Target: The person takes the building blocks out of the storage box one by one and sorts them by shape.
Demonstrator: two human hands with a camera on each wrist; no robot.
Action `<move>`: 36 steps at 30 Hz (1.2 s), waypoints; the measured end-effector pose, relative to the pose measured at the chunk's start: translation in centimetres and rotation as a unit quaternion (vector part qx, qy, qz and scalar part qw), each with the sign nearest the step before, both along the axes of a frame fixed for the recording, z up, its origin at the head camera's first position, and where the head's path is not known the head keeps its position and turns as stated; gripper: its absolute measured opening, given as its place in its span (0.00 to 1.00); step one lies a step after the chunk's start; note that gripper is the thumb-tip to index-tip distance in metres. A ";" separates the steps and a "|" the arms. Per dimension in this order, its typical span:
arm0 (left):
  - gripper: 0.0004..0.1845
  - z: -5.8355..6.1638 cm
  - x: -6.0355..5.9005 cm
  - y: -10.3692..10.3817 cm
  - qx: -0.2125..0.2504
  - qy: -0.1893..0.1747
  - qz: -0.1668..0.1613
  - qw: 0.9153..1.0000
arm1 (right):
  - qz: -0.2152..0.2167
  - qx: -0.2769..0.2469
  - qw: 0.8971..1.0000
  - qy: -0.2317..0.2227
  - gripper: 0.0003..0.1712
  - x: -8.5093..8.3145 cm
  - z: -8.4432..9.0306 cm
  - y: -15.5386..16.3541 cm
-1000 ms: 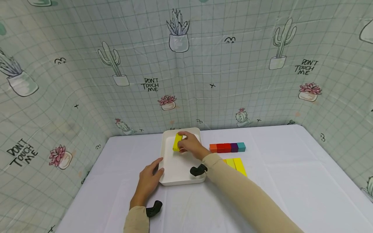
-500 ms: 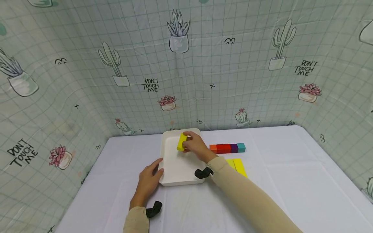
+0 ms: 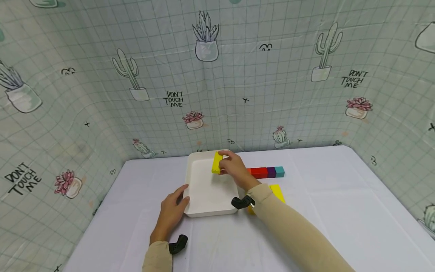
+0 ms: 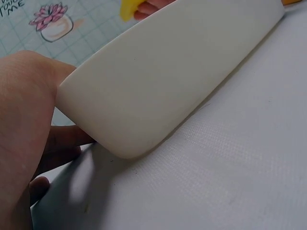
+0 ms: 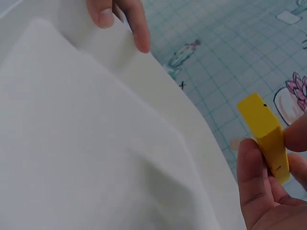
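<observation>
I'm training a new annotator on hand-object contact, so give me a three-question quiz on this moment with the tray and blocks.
1. True or false: the right hand pinches a yellow block above the white tray.
2. What does the left hand touch? A) the row of coloured blocks B) the tray's near left corner C) the printed backdrop
3. Fill in: the row of coloured blocks on the table ends at its right in a ____ block.

Key: 1 true; 2 B; 3 teal.
</observation>
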State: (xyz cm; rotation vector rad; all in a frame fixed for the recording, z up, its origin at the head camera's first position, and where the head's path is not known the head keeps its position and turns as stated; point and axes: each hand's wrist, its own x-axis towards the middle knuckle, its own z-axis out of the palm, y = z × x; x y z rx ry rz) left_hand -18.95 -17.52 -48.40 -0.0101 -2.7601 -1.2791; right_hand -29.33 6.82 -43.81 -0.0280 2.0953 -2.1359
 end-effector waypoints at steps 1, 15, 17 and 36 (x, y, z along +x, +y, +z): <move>0.26 0.0 0.0 0.0 -0.001 0.000 0.001 1.000 | -0.002 0.004 1.000 -0.002 0.30 0.0 0.0 0.1; 0.26 -0.2 -0.1 0.0 -0.004 0.005 0.001 1.000 | 0.006 0.022 1.000 0.022 0.24 1.3 0.2 2.0; 0.25 -0.2 -0.1 0.0 -0.002 0.007 0.000 1.000 | 0.008 0.025 0.999 0.039 0.23 1.6 0.5 2.2; 0.25 -0.1 -0.3 0.0 -0.004 -0.001 0.002 1.000 | -0.024 0.022 0.999 0.006 0.24 3.2 0.7 5.0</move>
